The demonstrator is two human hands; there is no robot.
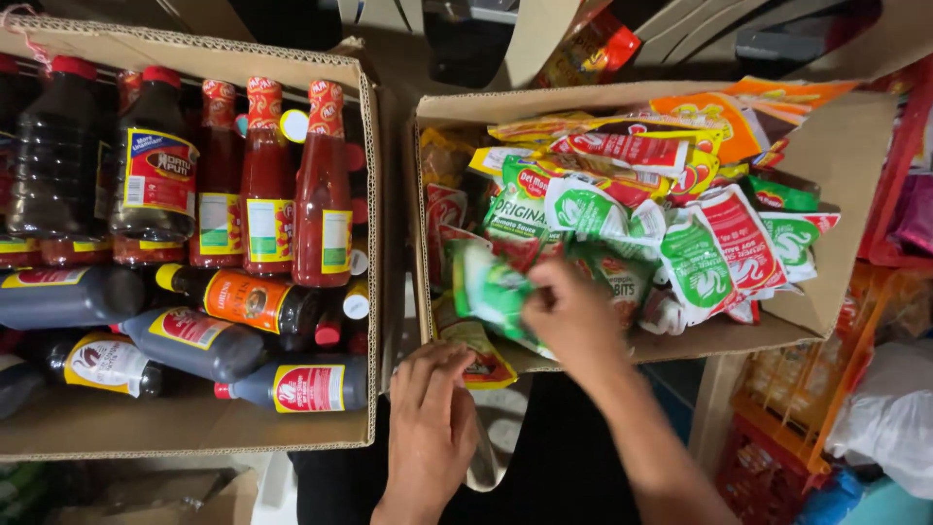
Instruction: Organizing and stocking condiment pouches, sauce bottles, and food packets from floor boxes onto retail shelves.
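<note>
While the right hand was buried among the sauce pouches in the right-hand cardboard box, the work looked to be at the sorting or picking stage: one packet being singled out from a loose heap. Its fingers were curled down around the edge of a green-and-white pouch near the box's front left corner, and they seemed to have it pinched, though motion blur kept the grip from being certain. The forearm ran up from the lower right, wrist bent so that the palm faced down into the box.

The left hand lay lower, knuckles up and fingers loosely bent, its tips resting at the front wall of the same box beside a yellow packet that hung over the rim; I could not tell whether it gripped anything.

As a judgement, the next move called for lifting the green pouch clear without dragging the neighbouring red-and-white pouches with it, since they overlapped closely.

A second box stood to the left, packed with red ketchup bottles upright and dark sauce bottles lying flat.
</note>
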